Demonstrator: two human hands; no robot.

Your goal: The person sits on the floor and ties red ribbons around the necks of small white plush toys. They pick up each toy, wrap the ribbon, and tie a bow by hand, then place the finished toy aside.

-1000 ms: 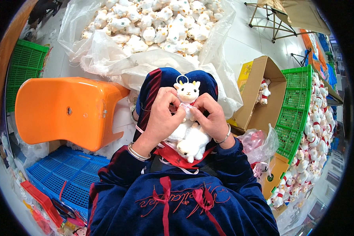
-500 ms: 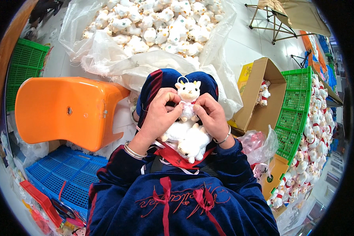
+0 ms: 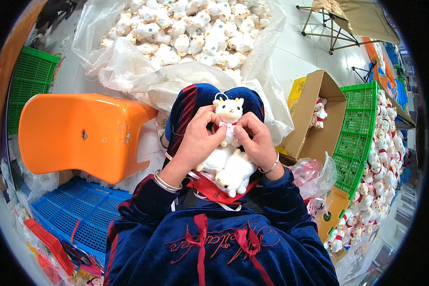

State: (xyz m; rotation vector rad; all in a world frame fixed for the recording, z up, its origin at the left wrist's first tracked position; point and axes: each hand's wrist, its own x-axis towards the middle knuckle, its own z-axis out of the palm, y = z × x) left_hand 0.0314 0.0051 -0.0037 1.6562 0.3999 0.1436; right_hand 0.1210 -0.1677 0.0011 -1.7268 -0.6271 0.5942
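Note:
Upright on my lap stands a small white plush goat [image 3: 229, 109] with yellow horns and a hanging loop on its head. A pale pink ribbon [image 3: 229, 125] and a bit of red cloth are at its neck. My left hand [image 3: 200, 136] pinches the ribbon on the left side. From the right, my right hand [image 3: 257, 138] pinches its other side with thumb and forefinger. Below the goat, more white plush toys [image 3: 236, 172] lie on my lap. They rest partly over red cloth [image 3: 209, 188] with pale ribbon ends.
Ahead, a large clear plastic sheet [image 3: 128, 71] holds a heap of white plush toys [image 3: 195, 33]. An orange stool [image 3: 71, 133] and a blue crate [image 3: 81, 209] stand left. At right are a cardboard box [image 3: 314, 138], a green crate [image 3: 355, 138] and many red-scarfed plush toys [image 3: 376, 176].
My left hand has shifted slightly up and right at the goat's neck. The ribbon between my fingers looks more stretched out sideways. My right hand has hardly moved.

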